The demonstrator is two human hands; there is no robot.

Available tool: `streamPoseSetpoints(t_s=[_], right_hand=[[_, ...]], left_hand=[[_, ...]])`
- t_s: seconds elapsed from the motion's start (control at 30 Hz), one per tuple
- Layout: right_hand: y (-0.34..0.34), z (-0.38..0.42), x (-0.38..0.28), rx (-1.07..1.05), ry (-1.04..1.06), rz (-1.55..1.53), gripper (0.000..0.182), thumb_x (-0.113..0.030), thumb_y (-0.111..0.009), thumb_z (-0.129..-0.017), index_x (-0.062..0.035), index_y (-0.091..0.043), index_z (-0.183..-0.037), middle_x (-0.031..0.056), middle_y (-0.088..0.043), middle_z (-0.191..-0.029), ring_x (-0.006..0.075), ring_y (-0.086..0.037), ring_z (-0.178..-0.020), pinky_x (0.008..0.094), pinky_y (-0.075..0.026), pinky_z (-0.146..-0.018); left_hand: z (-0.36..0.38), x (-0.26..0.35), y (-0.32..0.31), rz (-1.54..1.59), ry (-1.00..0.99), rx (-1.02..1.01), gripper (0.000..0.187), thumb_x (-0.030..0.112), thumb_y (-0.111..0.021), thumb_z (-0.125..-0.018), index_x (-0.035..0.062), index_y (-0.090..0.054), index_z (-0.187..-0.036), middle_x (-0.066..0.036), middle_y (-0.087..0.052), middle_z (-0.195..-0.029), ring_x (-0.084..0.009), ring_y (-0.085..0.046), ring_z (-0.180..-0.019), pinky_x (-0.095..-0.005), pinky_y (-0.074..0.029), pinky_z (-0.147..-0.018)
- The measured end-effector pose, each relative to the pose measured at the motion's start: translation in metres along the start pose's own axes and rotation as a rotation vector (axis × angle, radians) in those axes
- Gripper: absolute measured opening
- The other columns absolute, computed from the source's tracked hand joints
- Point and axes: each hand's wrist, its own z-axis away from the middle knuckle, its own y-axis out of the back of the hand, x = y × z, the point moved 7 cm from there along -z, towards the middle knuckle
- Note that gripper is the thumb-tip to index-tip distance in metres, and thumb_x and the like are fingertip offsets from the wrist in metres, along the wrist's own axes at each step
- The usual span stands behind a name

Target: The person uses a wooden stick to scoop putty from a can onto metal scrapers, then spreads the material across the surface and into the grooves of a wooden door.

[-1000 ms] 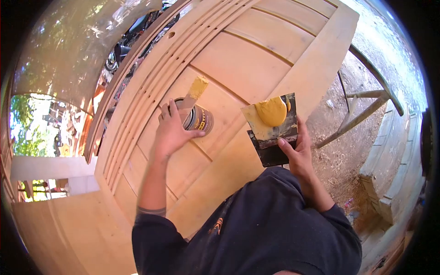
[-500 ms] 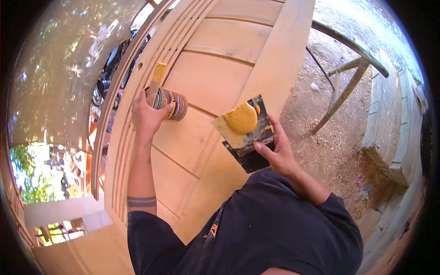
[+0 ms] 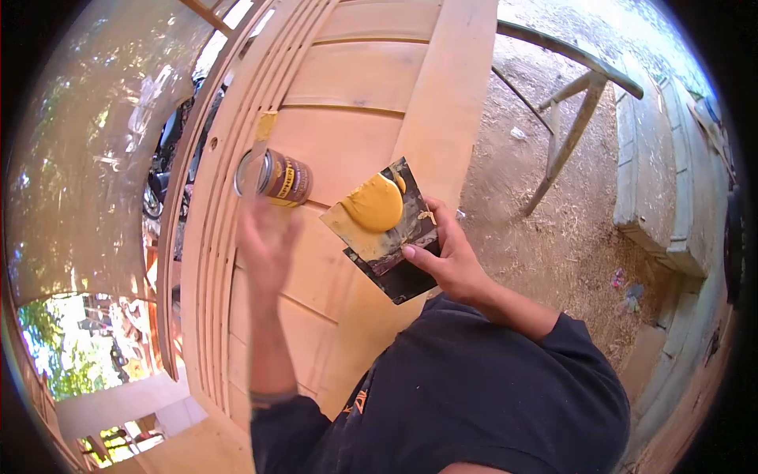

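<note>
My right hand (image 3: 454, 257) grips a dark, stained flat board (image 3: 407, 261) that bears a mound of yellow paste (image 3: 377, 204). An open can (image 3: 288, 178) with a brown and yellow label lies tilted on the wooden panel (image 3: 355, 75). Beside the can's mouth is a round metal lid or rim (image 3: 243, 175). Just below it, my left hand (image 3: 267, 233) is blurred by motion, its fingertips overlapping the rim; whether it holds anything is unclear. Past the can shows a flat blade with yellow paste (image 3: 267, 125).
Grooved wooden frame pieces (image 3: 225, 158) run along the panel's left side. A wooden trestle (image 3: 580, 118) stands on the dirt ground at the right, near stacked pale boards (image 3: 655, 174). A cloth sheet (image 3: 87, 174) hangs at the left.
The view has shifted, so the panel and can appear farther left. My left hand has drawn back from the can's side towards me. The board with paste is still in my right hand.
</note>
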Motion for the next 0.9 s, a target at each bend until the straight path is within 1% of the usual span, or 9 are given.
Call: streamPoseSetpoints(t_s=[0.07, 0.13, 0.3, 0.43, 0.6, 0.63, 0.73, 0.87, 0.9], right_hand=[[-0.012, -0.007, 0.007, -0.035, -0.089, -0.152, 0.057, 0.002, -0.058, -0.083, -0.0048, -0.026, -0.130, 0.0089, -0.057, -0.102, 0.0119, -0.059, -0.089, 0.0261, -0.047, -0.081], [-0.025, -0.010, 0.012, -0.061, -0.153, -0.247, 0.056, 0.002, -0.058, -0.082, -0.0061, -0.027, -0.129, 0.0089, -0.058, -0.101, 0.0126, -0.059, -0.089, 0.0264, -0.047, -0.082], [-0.034, -0.010, 0.023, -0.149, -0.299, -0.274, 0.057, 0.003, -0.058, -0.082, -0.0093, -0.027, -0.128, 0.0087, -0.058, -0.101, 0.0154, -0.059, -0.092, 0.0298, -0.048, -0.083], [-0.059, -0.014, 0.029, -0.123, -0.280, -0.306, 0.058, 0.006, -0.056, -0.082, -0.0095, -0.027, -0.131, 0.0097, -0.057, -0.104, 0.0183, -0.059, -0.095, 0.0334, -0.049, -0.084], [-0.038, -0.032, 0.022, 0.008, -0.153, -0.367, 0.056, 0.006, -0.051, -0.083, -0.0080, -0.031, -0.134, 0.0117, -0.055, -0.117, 0.0242, -0.057, -0.106, 0.0416, -0.049, -0.089], [-0.040, -0.034, 0.009, 0.007, -0.136, -0.382, 0.056, 0.010, -0.049, -0.082, -0.0094, -0.030, -0.132, 0.0134, -0.055, -0.113, 0.0256, -0.058, -0.102, 0.0417, -0.051, -0.085], [-0.019, -0.037, 0.008, 0.007, -0.063, -0.303, 0.054, 0.008, -0.049, -0.083, -0.0078, -0.031, -0.130, 0.0148, -0.055, -0.113, 0.0268, -0.059, -0.101, 0.0425, -0.050, -0.086], [-0.017, -0.030, 0.010, -0.015, -0.114, -0.236, 0.045, 0.004, -0.050, -0.084, -0.0032, -0.037, -0.127, 0.0143, -0.056, -0.114, 0.0259, -0.059, -0.101, 0.0412, -0.050, -0.087], [-0.018, -0.027, 0.014, -0.046, -0.142, -0.231, 0.041, 0.001, -0.050, -0.085, -0.0017, -0.039, -0.125, 0.0136, -0.056, -0.115, 0.0252, -0.059, -0.102, 0.0398, -0.050, -0.086]], left_hand=[[0.067, 0.000, -0.033, 0.676, 0.235, -0.241, 0.076, 0.031, -0.076, -0.073, 0.0012, -0.035, -0.130, -0.012, -0.054, -0.114, -0.0229, -0.051, -0.110, -0.0373, -0.045, -0.089], [0.109, 0.011, -0.054, 0.964, 0.271, -0.347, 0.063, 0.023, -0.074, -0.076, 0.0014, -0.038, -0.123, -0.011, -0.056, -0.108, -0.0179, -0.056, -0.100, -0.0326, -0.049, -0.082], [0.147, 0.007, -0.091, 1.015, 0.416, -0.143, 0.038, 0.005, -0.069, -0.077, -0.0009, -0.046, -0.108, -0.010, -0.060, -0.091, -0.0158, -0.062, -0.075, -0.0267, -0.052, -0.064], [0.168, -0.002, -0.068, 0.936, 0.437, -0.080, 0.021, -0.003, -0.063, -0.078, -0.0020, -0.052, -0.096, -0.008, -0.060, -0.077, -0.0139, -0.060, -0.062, -0.0247, -0.050, -0.054], [0.205, -0.018, -0.042, 0.890, 0.449, 0.034, 0.013, 0.001, -0.056, -0.081, -0.0032, -0.053, -0.094, -0.008, -0.061, -0.079, -0.0147, -0.061, -0.069, -0.0276, -0.051, -0.059], [0.213, -0.023, -0.037, 0.889, 0.443, 0.075, 0.013, 0.003, -0.054, -0.083, -0.0034, -0.053, -0.094, -0.009, -0.062, -0.082, -0.0153, -0.062, -0.071, -0.0284, -0.051, -0.060], [0.227, -0.030, -0.020, 1.138, 0.514, 0.288, 0.019, 0.009, -0.050, -0.084, -0.0038, -0.051, -0.099, -0.012, -0.062, -0.090, -0.0186, -0.063, -0.078, -0.0309, -0.053, -0.065], [0.225, -0.034, 0.011, 1.183, 0.434, 0.383, 0.025, 0.011, -0.049, -0.086, -0.0040, -0.047, -0.106, -0.015, -0.061, -0.097, -0.0229, -0.064, -0.082, -0.0349, -0.055, -0.069], [0.226, -0.045, 0.010, 1.151, 0.452, 0.449, 0.034, 0.009, -0.050, -0.087, -0.0044, -0.044, -0.118, -0.015, -0.062, -0.097, -0.0215, -0.063, -0.082, -0.0341, -0.055, -0.070]])
